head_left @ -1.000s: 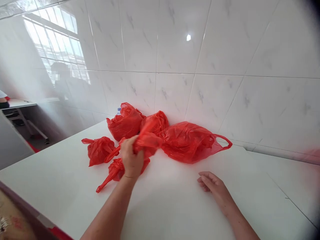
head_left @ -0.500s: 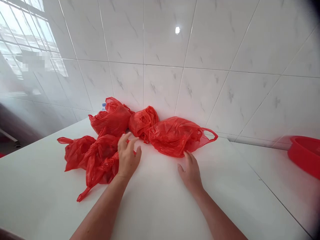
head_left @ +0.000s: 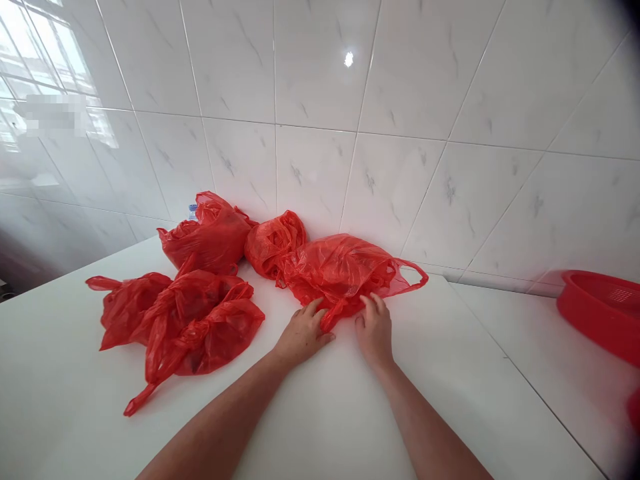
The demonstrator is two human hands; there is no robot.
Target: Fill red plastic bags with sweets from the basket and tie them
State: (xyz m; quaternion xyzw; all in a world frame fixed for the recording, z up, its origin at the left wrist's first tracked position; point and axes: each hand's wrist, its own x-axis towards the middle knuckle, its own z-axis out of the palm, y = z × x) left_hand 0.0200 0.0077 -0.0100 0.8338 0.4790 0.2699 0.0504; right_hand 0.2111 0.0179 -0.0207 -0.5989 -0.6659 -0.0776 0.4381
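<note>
A loosely filled red plastic bag (head_left: 345, 263) lies against the tiled wall, its loop handle out to the right. At its front edge, a crumpled flap sticks out between my two hands. My left hand (head_left: 303, 335) touches the bag from the left, with the thumb apart from bent fingers beside the flap. From the right, my right hand (head_left: 376, 325) rests its fingertips on the bag's front edge, thumb apart. Neither hand shows a closed grip. What is inside the bag cannot be made out.
Knotted red plastic bags (head_left: 200, 320) lie on the white table (head_left: 320, 420) at left. Behind them stand another full red bag (head_left: 210, 233) and a bunched red bag (head_left: 275, 247). A blue-capped bottle (head_left: 193, 212) peeks out. Right is a red basket (head_left: 600, 323).
My left hand has moved right, from the knotted bags to the bag by the wall. A flap of that bag now sticks out toward me. My right hand stays at its edge.
</note>
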